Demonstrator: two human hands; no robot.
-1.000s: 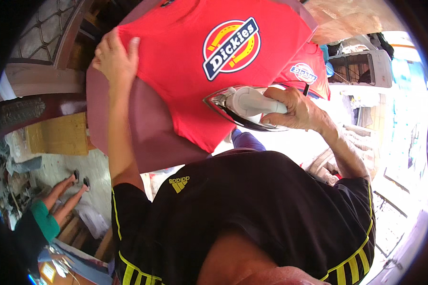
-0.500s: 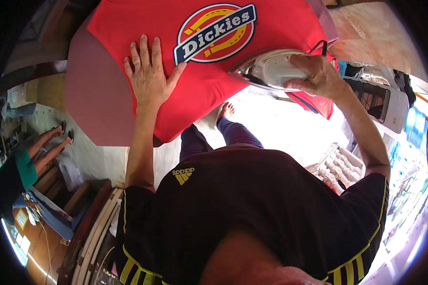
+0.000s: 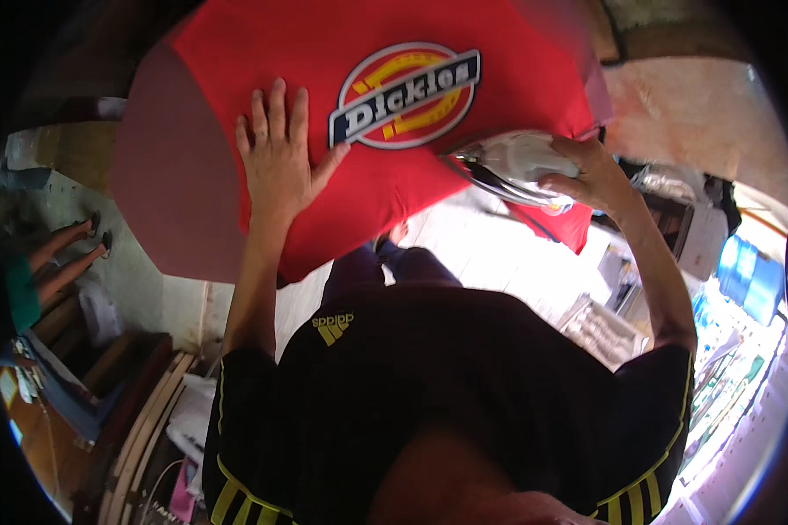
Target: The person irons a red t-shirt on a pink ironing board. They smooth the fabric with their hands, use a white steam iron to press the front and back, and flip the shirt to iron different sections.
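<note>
A red shirt (image 3: pixel 271 44) with a large round printed emblem (image 3: pixel 404 94) is spread over a mauve padded ironing board (image 3: pixel 162 166). My left hand (image 3: pixel 276 162) lies flat on the cloth, fingers spread, the thumb tip touching the emblem's lower left edge. In my right hand (image 3: pixel 591 175) is a clothes iron (image 3: pixel 512 162), its pointed nose toward the left. The iron is on the red fabric near the board's close edge, below and right of the emblem. A loose part of the shirt hangs down below the iron.
Another person (image 3: pixel 26 297) in green is at the far left. A crate of pale turned pieces (image 3: pixel 600 331) stands on the floor at right, with a blue water container (image 3: pixel 751 278) beyond it. A wooden surface (image 3: pixel 692 122) borders the board at upper right.
The whole view has shifted somewhat. My right hand and the iron sit slightly lower relative to the emblem. My left hand keeps its place on the shirt.
</note>
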